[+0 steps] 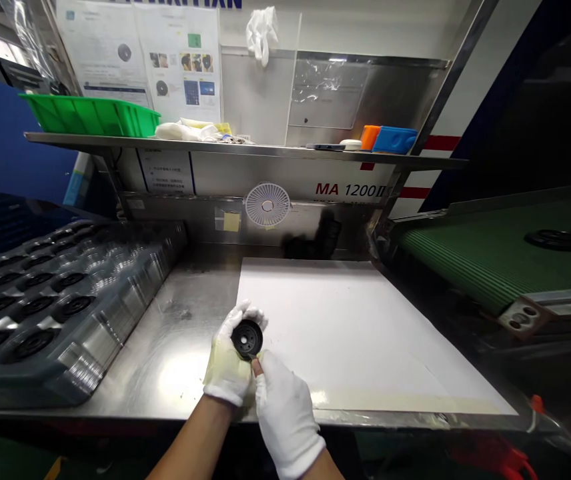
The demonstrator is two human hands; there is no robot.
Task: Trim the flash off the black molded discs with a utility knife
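Observation:
My left hand, in a white glove, is closed around a round black plastic part with a raised rim and a light spot at its middle. It is held above the front of the bench, by the left edge of the white sheet. My right hand, also gloved, has a bare thumb tip and is closed at the part's lower edge. A thin, small item seems to show at that thumb tip, touching the rim, but its kind is too small to tell.
Stacked clear trays with black round parts stand at left. A green conveyor belt at right carries more black parts. A white sheet covers the bench. A small fan sits below the shelf, which holds a green bin.

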